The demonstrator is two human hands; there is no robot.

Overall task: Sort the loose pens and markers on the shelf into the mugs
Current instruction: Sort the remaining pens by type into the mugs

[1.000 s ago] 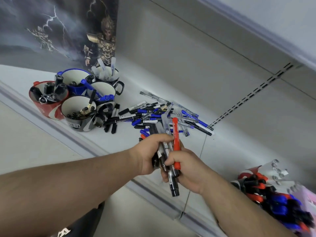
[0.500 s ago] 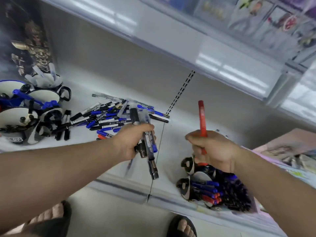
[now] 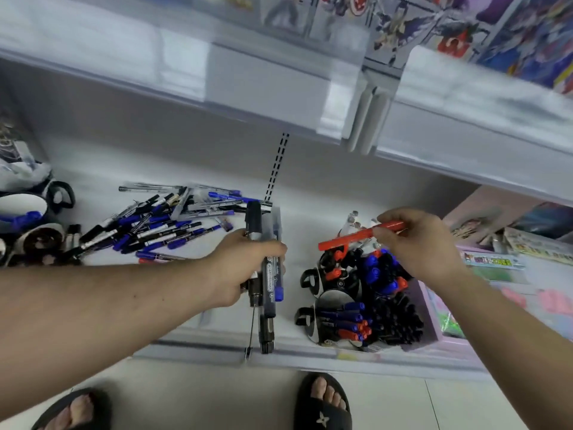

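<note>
Red marker (image 3: 361, 235), light and rigid, is pinched near one end by the right hand (image 3: 421, 243) above the mugs (image 3: 325, 301), while the left hand (image 3: 245, 268) grips a marker bundle (image 3: 268, 274).

Person: bare forearms, no sleeves in view; left hand (image 3: 238, 268) and right hand (image 3: 424, 243) ungloved; black open-toed sandals (image 3: 322, 405), right one bearing a pale star emblem.

Glossy plastic red marker (image 3: 361, 235); smooth white matt shelf (image 3: 297, 225).

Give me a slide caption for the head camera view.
Right hand holds a red marker above full mugs; left hand grips a marker bundle.
</note>
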